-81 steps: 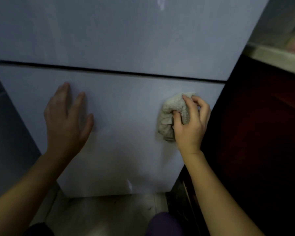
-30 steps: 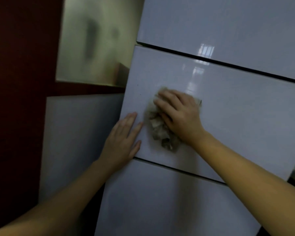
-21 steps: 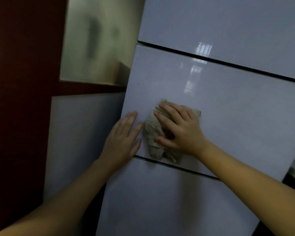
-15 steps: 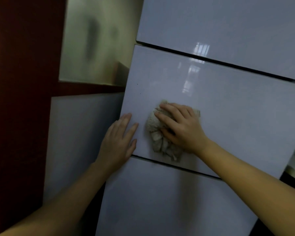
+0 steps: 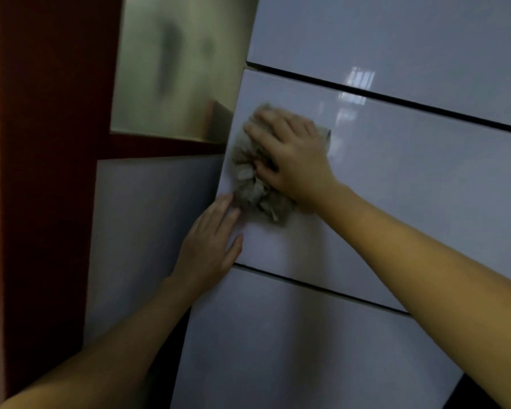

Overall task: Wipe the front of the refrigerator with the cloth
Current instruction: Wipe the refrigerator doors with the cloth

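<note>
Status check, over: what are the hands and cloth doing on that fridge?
Right hand holds cloth against refrigerator, middle panel, left edge. Left hand flat just below. Nothing in the way.

From the cloth (image 5: 248,184), the middle panel of the refrigerator (image 5: 410,187) runs bare and flat toward 3 o'clock, between thin dark seams at 12 and 6 o'clock. At 7 o'clock the left hand (image 5: 210,252) lies flat on the panel, just beside the cloth. At 9 o'clock the panel's edge ends the surface.
</note>
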Available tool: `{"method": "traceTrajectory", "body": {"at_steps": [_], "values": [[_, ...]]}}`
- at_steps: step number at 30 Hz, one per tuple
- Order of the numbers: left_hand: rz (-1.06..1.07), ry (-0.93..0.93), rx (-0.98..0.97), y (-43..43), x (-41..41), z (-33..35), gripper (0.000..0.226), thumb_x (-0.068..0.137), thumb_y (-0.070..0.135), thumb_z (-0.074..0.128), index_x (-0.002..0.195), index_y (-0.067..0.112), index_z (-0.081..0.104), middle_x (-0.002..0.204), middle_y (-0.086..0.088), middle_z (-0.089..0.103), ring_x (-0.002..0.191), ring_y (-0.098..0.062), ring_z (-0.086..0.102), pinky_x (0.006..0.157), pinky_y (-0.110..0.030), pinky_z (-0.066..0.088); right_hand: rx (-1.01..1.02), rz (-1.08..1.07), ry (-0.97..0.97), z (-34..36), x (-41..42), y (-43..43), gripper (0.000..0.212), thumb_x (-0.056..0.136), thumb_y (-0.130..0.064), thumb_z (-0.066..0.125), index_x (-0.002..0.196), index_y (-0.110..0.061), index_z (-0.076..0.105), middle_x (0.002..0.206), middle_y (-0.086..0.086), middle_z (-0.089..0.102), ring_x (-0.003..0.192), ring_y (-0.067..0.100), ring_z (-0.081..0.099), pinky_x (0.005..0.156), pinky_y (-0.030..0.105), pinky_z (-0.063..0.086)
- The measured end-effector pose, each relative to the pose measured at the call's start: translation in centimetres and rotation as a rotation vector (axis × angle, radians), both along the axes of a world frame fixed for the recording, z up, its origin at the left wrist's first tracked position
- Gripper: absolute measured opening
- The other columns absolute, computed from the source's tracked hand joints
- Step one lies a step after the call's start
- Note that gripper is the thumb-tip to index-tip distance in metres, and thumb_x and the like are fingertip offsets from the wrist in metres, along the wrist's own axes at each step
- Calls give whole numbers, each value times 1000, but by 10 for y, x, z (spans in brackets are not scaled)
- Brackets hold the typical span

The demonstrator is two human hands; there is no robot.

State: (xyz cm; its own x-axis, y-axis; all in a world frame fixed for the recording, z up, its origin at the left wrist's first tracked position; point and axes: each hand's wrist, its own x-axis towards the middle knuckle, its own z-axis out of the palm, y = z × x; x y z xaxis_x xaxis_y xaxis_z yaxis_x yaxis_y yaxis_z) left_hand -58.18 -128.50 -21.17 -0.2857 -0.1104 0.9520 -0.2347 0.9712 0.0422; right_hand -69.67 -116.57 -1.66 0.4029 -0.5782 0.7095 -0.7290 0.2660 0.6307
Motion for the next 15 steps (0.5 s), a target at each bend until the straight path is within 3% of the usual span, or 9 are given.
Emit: {"method": "traceTrajectory", "body": {"at_steps": [8,11,15], "values": [[-9,-42,-5,0,-1,-5,55,99,33,50,145,2,52,161,-22,36,150,-35,35,117,-47,39,188,70,161,-101,-53,79,38,91,-25,72,128,-15,71,137,15,65,120,35,66,94,44,55],[-6,-43,-1,1,-3,-7,56,99,34,49,146,3,50,163,-21,32,152,-35,30,119,-46,34,58,32,125,-71,-65,94,43,90,-25,75,130,-13,70,136,18,65,115,39,68,89,45,55],[7,-48,1,4,-5,-8,59,99,35,48,148,2,48,163,-23,30,152,-35,26,119,-47,31,-243,6,-38,-11,-70,98,47,90,-25,70,135,-13,66,139,18,61,120,42,61,95,45,48]]}}
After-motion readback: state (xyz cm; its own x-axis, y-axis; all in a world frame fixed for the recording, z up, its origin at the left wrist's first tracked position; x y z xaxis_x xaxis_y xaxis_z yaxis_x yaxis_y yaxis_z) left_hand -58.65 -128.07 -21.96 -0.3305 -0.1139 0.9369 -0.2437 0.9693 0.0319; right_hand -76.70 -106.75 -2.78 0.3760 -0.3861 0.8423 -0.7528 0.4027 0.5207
